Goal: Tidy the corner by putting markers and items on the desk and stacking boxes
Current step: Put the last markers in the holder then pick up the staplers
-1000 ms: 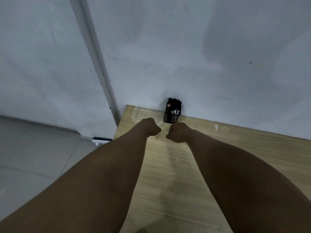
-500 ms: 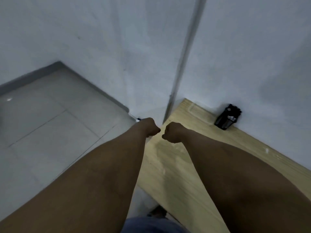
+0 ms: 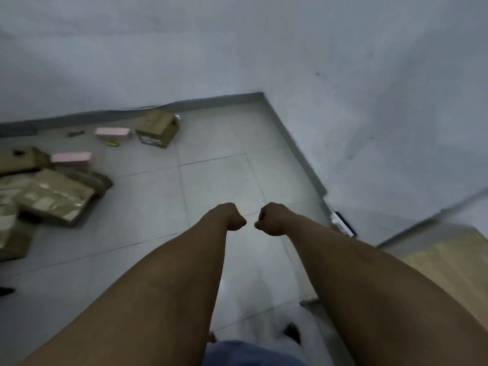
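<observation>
My left hand point(image 3: 232, 217) and my right hand point(image 3: 272, 219) are stretched out side by side over the tiled floor, both curled into fists with nothing in them. Cardboard boxes lie scattered at the left: one tipped brown box point(image 3: 158, 128) near the wall, a flattened heap of boxes point(image 3: 52, 196) closer in. Two pink boxes point(image 3: 113, 133) point(image 3: 70, 157) lie between them. A yellow marker point(image 3: 113, 144) and a dark marker point(image 3: 76, 133) rest on the floor by the far pink box. The wooden desk point(image 3: 449, 262) shows at the right edge.
Grey walls meet in a corner point(image 3: 262, 94) ahead. A white power strip point(image 3: 342, 223) lies at the wall's foot beside the desk. A small dark object point(image 3: 6, 290) sits at the far left edge. Bare tiles stretch between me and the boxes.
The view has swung left, away from the desk and its black marker holder, onto the floor corner with boxes. Both fists keep the same pose.
</observation>
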